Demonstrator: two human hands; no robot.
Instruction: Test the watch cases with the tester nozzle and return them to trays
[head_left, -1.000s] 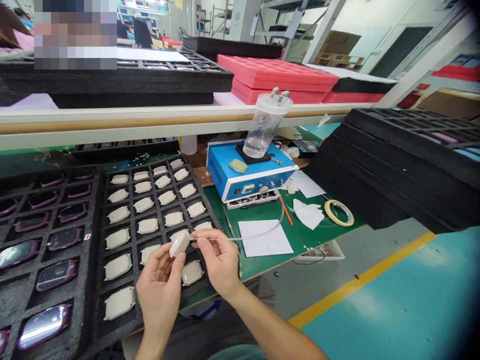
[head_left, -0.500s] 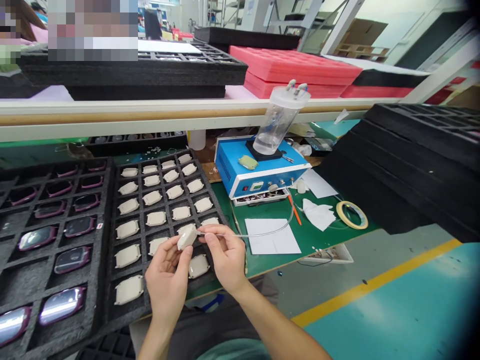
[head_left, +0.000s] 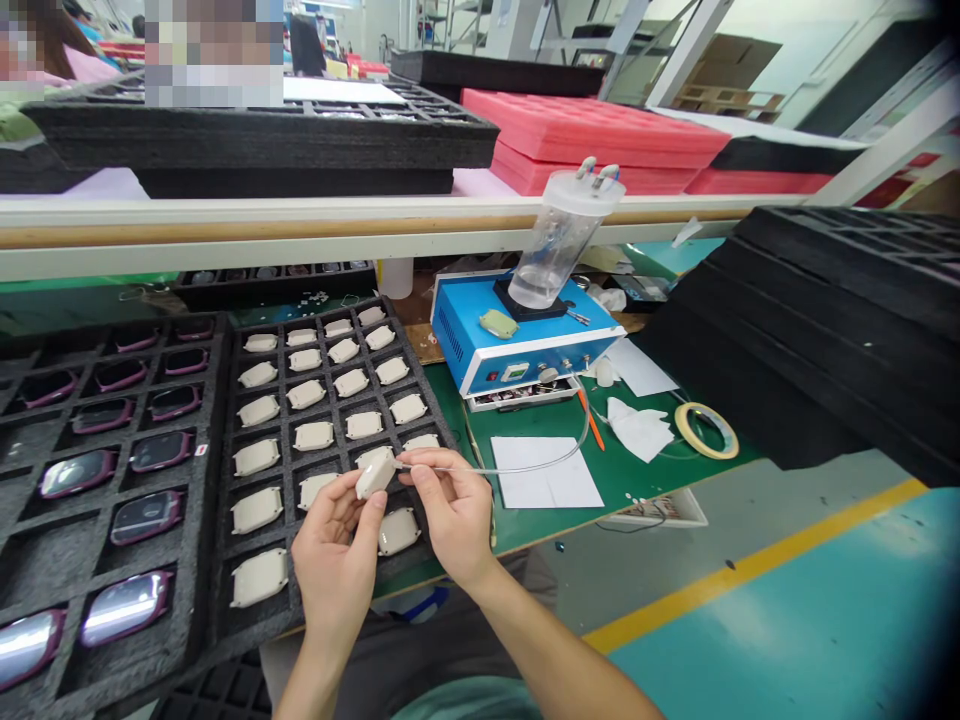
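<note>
Between the thumb and fingers of my left hand [head_left: 337, 545] is a beige watch back cover [head_left: 375, 474], tilted above the foam tray. My right hand [head_left: 456, 510] pinches the end of a thin clear tube [head_left: 517, 470], its tip at the cover's upper right edge; whether it touches, I cannot tell. The tube curves back to a blue dispenser box [head_left: 480, 345]. A clear cylinder [head_left: 553, 245] with some clear liquid leans on the box, beside a greenish cover [head_left: 498, 324]. Under my hands, a black foam tray [head_left: 295, 470] holds rows of similar beige covers.
At left, another foam tray [head_left: 196, 560] holds purple-framed watch faces. White paper [head_left: 544, 475], an orange pen [head_left: 590, 420], crumpled tissue [head_left: 637, 428] and a tape roll [head_left: 706, 430] lie to the right. A shelf rail [head_left: 315, 232] crosses behind; black foam trays [head_left: 765, 340] are stacked at right.
The view has shifted very slightly. Both hands keep the same hold, with the tube tip still at the cover's edge.
</note>
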